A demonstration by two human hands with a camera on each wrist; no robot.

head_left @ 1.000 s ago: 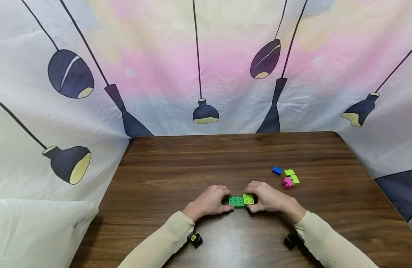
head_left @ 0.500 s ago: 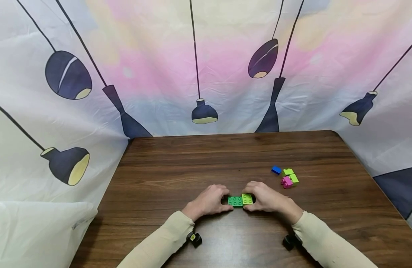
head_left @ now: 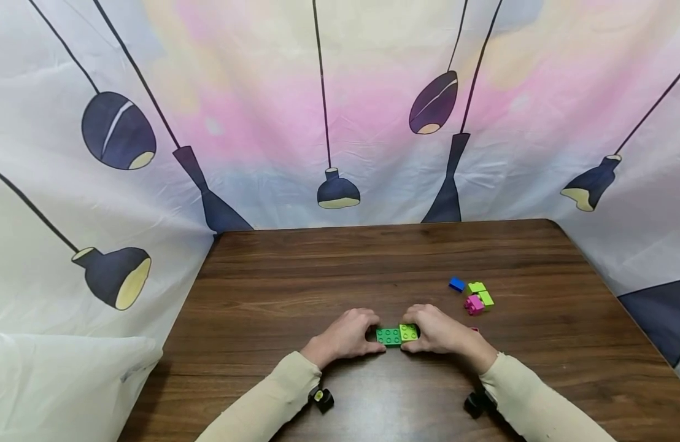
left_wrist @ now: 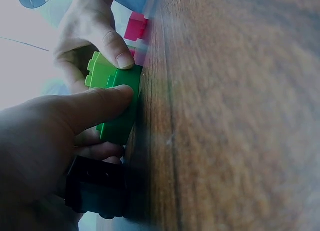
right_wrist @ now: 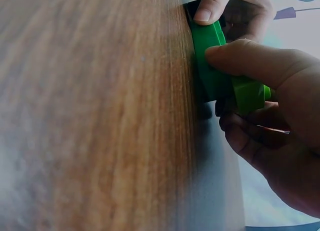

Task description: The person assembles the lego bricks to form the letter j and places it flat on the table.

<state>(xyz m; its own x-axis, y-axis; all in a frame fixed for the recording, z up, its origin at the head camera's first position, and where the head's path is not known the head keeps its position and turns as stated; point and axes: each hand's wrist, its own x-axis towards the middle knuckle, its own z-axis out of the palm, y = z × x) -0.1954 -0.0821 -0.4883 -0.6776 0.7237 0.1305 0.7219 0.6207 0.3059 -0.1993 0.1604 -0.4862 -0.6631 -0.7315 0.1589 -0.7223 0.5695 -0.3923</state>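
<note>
In the head view a green building brick point(head_left: 388, 337) lies on the wooden table point(head_left: 296, 276) between both hands. A lime brick point(head_left: 409, 332) sits on top of its right end. My left hand point(head_left: 347, 333) grips the green brick's left end, thumb in front and fingers behind. The right hand point(head_left: 440, 331) pinches the bricks at the right end. Its thumb point(right_wrist: 240, 56) presses the green brick's side, and the fingers are behind the lime one. Below the left hand, the left wrist view shows a dark studded block point(left_wrist: 97, 186); whether it is held I cannot tell.
Beyond the right hand lie a blue brick point(head_left: 456, 284), lime bricks point(head_left: 475, 288) and a magenta brick point(head_left: 474, 304). A red piece point(head_left: 475, 329) is mostly hidden behind the right wrist. A printed cloth point(head_left: 390, 178) hangs along the table's far edge.
The right thumb has shifted slightly left along the front of the bricks. The red piece now shows behind the right wrist. The left hand keeps its hold, and the view tilts slightly.
</note>
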